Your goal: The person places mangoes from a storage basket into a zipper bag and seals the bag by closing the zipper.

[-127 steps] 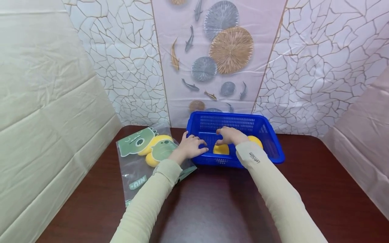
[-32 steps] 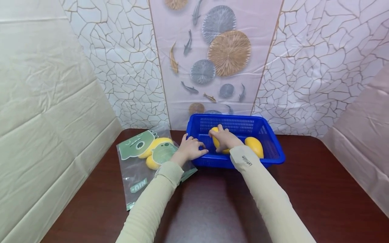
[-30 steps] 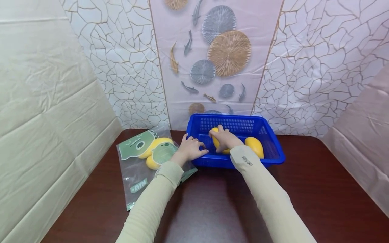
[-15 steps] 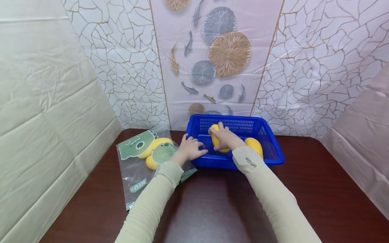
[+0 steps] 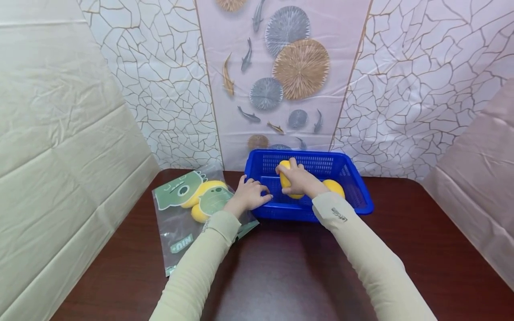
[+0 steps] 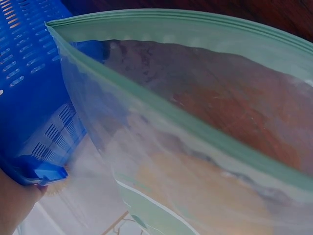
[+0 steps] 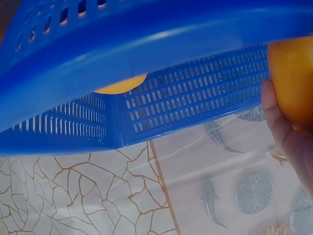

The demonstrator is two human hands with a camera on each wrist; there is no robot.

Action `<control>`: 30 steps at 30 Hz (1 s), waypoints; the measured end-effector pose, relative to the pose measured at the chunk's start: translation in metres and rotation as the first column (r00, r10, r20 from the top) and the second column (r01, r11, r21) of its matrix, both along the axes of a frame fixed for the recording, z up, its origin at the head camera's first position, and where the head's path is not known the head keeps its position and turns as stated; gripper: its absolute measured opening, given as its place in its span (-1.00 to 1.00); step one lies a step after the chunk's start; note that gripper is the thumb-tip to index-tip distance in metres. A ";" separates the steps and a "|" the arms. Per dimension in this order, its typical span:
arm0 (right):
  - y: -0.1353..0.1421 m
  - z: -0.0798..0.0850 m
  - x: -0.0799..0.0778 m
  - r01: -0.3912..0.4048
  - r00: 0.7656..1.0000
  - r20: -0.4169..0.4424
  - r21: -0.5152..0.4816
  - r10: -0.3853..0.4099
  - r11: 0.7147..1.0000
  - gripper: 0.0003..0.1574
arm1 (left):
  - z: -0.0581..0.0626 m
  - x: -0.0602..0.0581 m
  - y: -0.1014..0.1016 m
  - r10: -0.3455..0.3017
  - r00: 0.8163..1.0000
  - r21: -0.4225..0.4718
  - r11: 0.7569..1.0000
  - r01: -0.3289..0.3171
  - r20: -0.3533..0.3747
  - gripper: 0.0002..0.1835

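My right hand [image 5: 302,180] grips a yellow mango [image 5: 285,174] inside the blue plastic basket [image 5: 363,196], partly covering it. In the right wrist view, thumb and fingers wrap the mango [image 7: 293,83] close to the slotted basket wall. A second mango [image 5: 334,187] lies in the right part of the basket, half hidden by the wrist. My left hand [image 5: 250,195] holds the basket's left front corner, fingers over the rim. Below its wrist lies a clear zip bag [image 5: 176,227] with a green dinosaur print and yellow fruit [image 5: 199,214] inside. Seen from the left wrist, its green zip edge [image 6: 161,105] gapes wide.
The basket and bag lie side by side on a dark reddish-brown table [image 5: 273,267]. A patterned cloth backdrop [image 5: 265,129] hangs right behind the basket, and a cream cloth [image 5: 80,147] slopes down along the left side.
Earlier my right hand hovered open-fingered over the mango in the basket. Then it took hold, and now mango and hand are slightly higher. The left hand keeps its place at the corner.
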State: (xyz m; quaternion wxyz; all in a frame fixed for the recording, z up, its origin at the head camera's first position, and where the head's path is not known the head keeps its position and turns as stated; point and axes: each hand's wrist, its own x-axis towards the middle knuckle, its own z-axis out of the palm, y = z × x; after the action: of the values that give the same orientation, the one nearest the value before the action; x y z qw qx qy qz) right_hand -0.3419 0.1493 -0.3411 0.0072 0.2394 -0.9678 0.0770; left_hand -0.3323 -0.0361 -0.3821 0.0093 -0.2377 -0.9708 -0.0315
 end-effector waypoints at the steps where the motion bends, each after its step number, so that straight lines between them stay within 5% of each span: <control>1: 0.000 0.000 0.001 -0.001 1.000 -0.003 -0.003 0.001 1.000 -0.44 | 0.000 0.000 0.000 0.001 1.000 0.004 1.000 -0.001 0.002 -0.55; 18: 0.001 -0.002 0.012 0.003 0.997 -0.071 -0.066 -0.007 0.998 -0.61 | 0.000 0.003 -0.002 -0.017 0.998 0.097 0.995 0.023 -0.063 -0.60; 30: 0.004 0.003 0.022 -0.015 0.992 -0.125 -0.170 -0.007 0.985 -0.15 | 0.003 0.008 -0.002 -0.003 0.984 0.115 0.993 0.024 -0.178 -0.71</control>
State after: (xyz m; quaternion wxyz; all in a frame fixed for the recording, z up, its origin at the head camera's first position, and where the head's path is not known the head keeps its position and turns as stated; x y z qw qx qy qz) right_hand -0.3201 0.1531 -0.3383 0.0882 0.2442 -0.9548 0.1444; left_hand -0.3238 -0.0380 -0.3787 0.1096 -0.2450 -0.9610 -0.0669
